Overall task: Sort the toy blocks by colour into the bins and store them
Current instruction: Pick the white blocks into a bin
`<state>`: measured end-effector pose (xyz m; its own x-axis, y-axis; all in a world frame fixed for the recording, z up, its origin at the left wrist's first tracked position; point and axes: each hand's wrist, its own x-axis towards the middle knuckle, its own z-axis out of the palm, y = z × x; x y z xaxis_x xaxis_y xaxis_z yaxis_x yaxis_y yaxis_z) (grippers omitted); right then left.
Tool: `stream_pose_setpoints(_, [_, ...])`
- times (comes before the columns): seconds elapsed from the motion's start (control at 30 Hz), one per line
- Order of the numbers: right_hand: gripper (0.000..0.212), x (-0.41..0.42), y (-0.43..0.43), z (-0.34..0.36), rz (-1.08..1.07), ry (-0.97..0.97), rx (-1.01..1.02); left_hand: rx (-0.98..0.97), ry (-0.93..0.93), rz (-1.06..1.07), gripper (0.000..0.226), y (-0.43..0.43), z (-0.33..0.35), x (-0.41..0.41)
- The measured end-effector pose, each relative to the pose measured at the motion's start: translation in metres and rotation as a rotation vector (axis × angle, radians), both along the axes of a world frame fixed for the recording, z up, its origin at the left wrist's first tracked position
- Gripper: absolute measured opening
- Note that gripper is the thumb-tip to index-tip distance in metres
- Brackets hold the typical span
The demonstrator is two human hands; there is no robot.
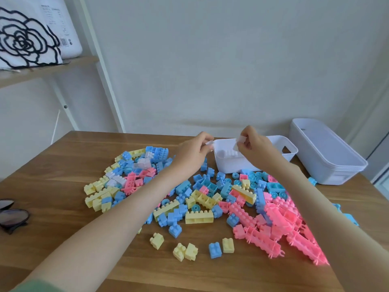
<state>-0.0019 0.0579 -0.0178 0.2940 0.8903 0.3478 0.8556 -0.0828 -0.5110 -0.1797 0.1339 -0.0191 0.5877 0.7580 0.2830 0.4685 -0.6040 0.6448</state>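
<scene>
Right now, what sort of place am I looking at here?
Probably a room in a home: a wooden table strewn with pastel toy blocks, a shelf holding a flower-print cushion, and sunglasses left on the table.

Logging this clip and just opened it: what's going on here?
A person is sorting toy blocks at a wooden table. The left hand pinches a white block and the right hand a second white block, both over the small white bin, which already holds white pieces. A mixed heap of blue, yellow, pink and white blocks lies unsorted on the table, and stacked larger bins stand at the right.
</scene>
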Motion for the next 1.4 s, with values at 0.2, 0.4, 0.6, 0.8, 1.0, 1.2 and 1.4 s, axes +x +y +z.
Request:
stream_pose_setpoints(0.2, [0.031, 0.048, -0.004, -0.017, -0.112, -0.135, -0.330, 0.015, 0.143, -0.112, 0.028, 0.005, -0.005, 0.056])
stream_pose_setpoints(0.4, [0.035, 0.062, -0.005, -0.022, -0.168, -0.168, -0.363, -0.055, 0.460, -0.213, 0.049, 0.011, -0.005, 0.073])
stream_pose_setpoints(0.6, [0.036, 0.049, -0.009, -0.015, -0.220, -0.131, -0.474, 0.026, 0.294, -0.186, 0.041, 0.007, -0.009, 0.056])
stream_pose_setpoints(0.8, [0.044, 0.014, -0.006, -0.003, -0.009, -0.088, -0.489, 0.010, 0.243, -0.197, 0.034, 0.004, -0.016, 0.037])
stream_pose_setpoints(1.0, [0.052, -0.024, -0.007, -0.008, 0.055, -0.236, -0.352, 0.062, 0.248, -0.148, 0.040, -0.004, -0.007, -0.005])
stream_pose_setpoints(1.2, [0.045, -0.092, 0.000, -0.006, 0.343, -0.232, -0.284, -0.032, 0.323, 0.046, 0.036, 0.006, -0.007, -0.076])
stream_pose_setpoints(1.4, [0.043, -0.147, 0.020, -0.018, 0.564, -0.232, -0.404, -0.063, 0.259, 0.180, 0.028, 0.012, -0.016, -0.141])
